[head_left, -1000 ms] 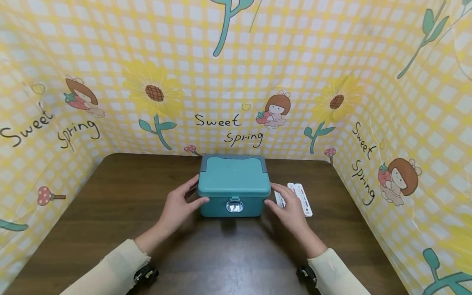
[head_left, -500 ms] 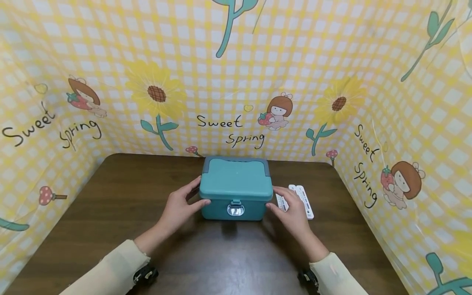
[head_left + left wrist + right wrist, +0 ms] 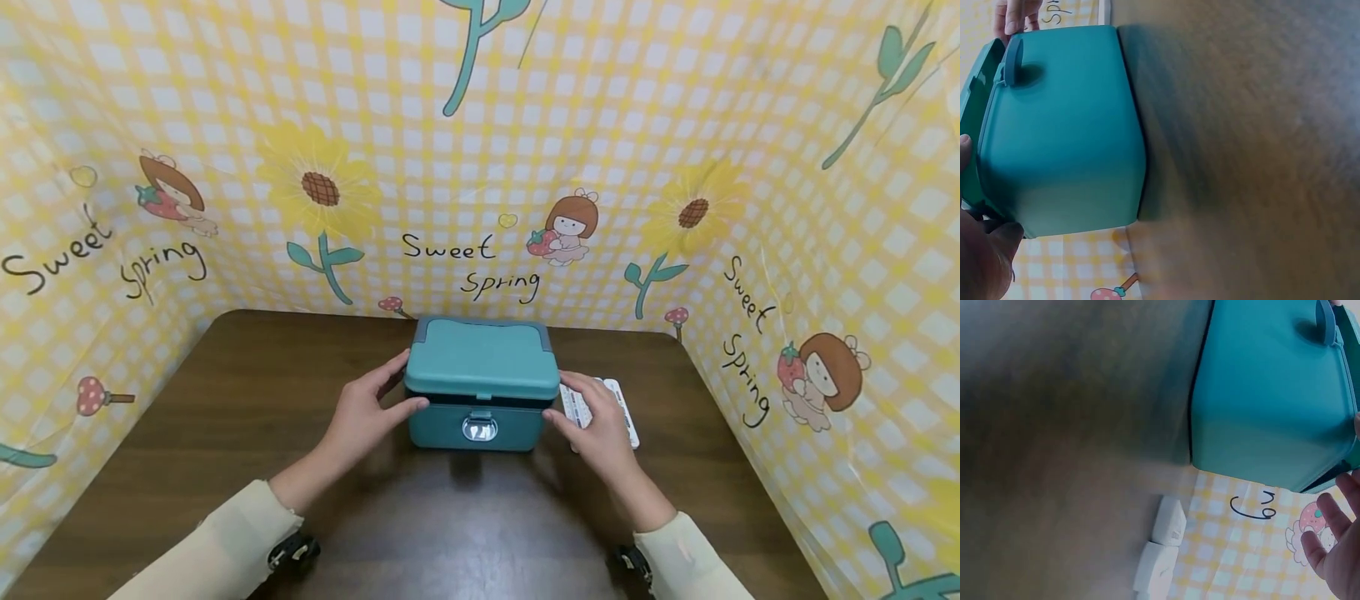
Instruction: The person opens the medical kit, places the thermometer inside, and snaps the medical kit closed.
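Observation:
A teal lidded box (image 3: pixel 442 432) stands on the brown table, with a clear-faced latch (image 3: pixel 480 427) on its front. Its lid (image 3: pixel 480 358) is tilted up slightly, leaving a dark gap along the front edge. My left hand (image 3: pixel 367 421) holds the lid's left front corner, thumb at the front and fingers along the side. At the right front corner, my right hand (image 3: pixel 602 429) holds the lid too; several of its fingers (image 3: pixel 1335 519) spread free in the right wrist view. The box's contents are hidden.
White printed strips (image 3: pixel 624 408) lie on the table (image 3: pixel 300 367) right of the box, partly behind my right hand. A yellow checked cloth (image 3: pixel 480 167) with flowers and lettering walls in the table's back and sides.
The lid's front edge has risen off the box body, opening a gap above the latch. Both hands have moved up slightly with it. The box itself stays in place.

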A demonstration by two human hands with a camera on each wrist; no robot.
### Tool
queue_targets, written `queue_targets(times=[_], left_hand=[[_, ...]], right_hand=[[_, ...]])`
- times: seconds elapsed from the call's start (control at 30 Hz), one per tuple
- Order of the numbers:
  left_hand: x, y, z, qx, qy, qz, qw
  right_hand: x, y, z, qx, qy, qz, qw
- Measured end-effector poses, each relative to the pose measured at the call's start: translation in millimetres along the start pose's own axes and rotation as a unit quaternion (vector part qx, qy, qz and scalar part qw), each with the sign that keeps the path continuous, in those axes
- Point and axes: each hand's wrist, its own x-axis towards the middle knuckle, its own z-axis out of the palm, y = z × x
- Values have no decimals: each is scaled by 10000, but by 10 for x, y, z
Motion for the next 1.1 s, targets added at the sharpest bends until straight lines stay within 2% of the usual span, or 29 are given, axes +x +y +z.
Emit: queue_targets(times=[0.23,0.5,0.73,0.9,1.0,1.1], left_hand=[[85,81,-45,-33,102,82,9999],[297,138,-83,-275,387,274,9985],[309,150,-73,-337,205,113,9992],[408,177,-125,-239,209,101,9994],[495,173,-145,-208,82,140,9997],[565,144,-165,-122,-78,39,9999]], right_hand=[[138,-33,-85,180,26,-87,9998],[420,-30,-141,217,21,-302,9993],[473,28,-144,216,-296,-180,9992],[612,76,-83,104,-504,-57,9987],[692,116,-56,95,-554,45,9984],[750,153,-25,122,-695,196,9973]])
